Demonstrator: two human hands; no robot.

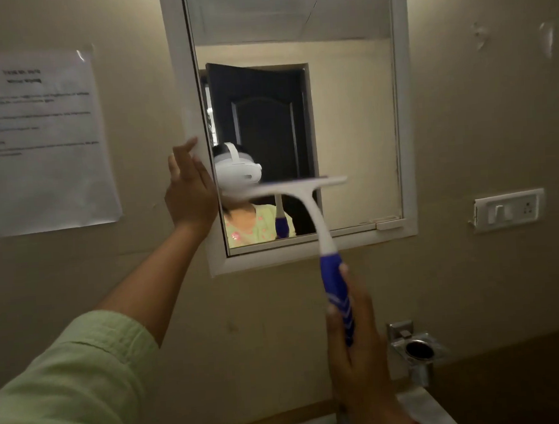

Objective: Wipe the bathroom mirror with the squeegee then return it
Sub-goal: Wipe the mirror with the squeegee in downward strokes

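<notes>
The mirror (348, 124) hangs on the beige wall in a white frame (408, 136). My right hand (360, 348) is closed around the blue handle of a white squeegee (307, 206). Its blade lies level against the lower middle of the glass, blurred by motion. My left hand (189, 191) rests flat with fingers apart against the left side of the frame, holding nothing. A green sleeve covers my left forearm. My reflection shows in the glass below the blade.
A printed sheet (40, 142) is taped to the wall at left. A switch and socket plate (508, 209) sits right of the mirror. A metal ring holder (416, 348) juts from the wall at lower right, above a sink edge (427, 410).
</notes>
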